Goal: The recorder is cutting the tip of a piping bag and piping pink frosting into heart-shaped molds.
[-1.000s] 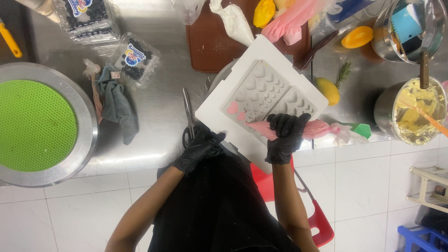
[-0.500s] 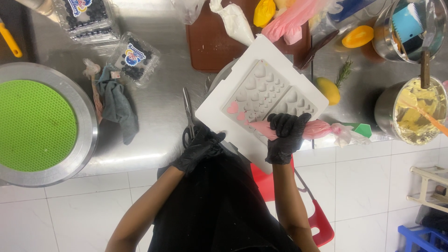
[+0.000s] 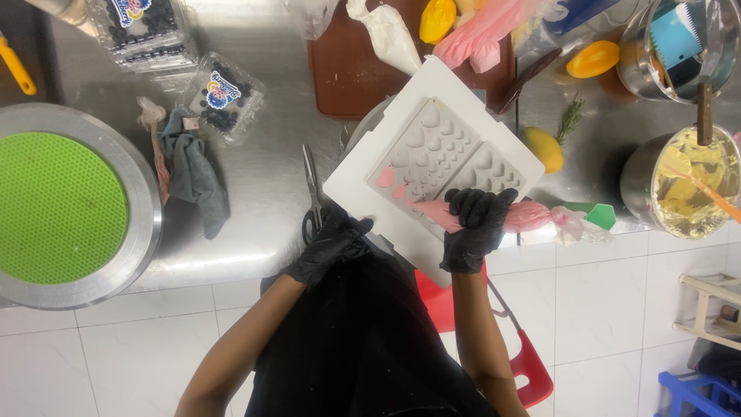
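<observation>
Two black-gloved hands work here. Our right hand squeezes tight around the pink piping bag over the white heart mold. Our left hand curls by the mold's corner, beside the scissors.

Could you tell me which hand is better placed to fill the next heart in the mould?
Right. The right hand already grips the pink piping bag, its tip over the mould beside the filled hearts. The left hand rests at the mould's near edge by the scissors, likely steadying it.

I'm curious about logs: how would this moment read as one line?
right hand: squeezing pink piping bag | left hand: on mould edge | scissors: beside
</observation>
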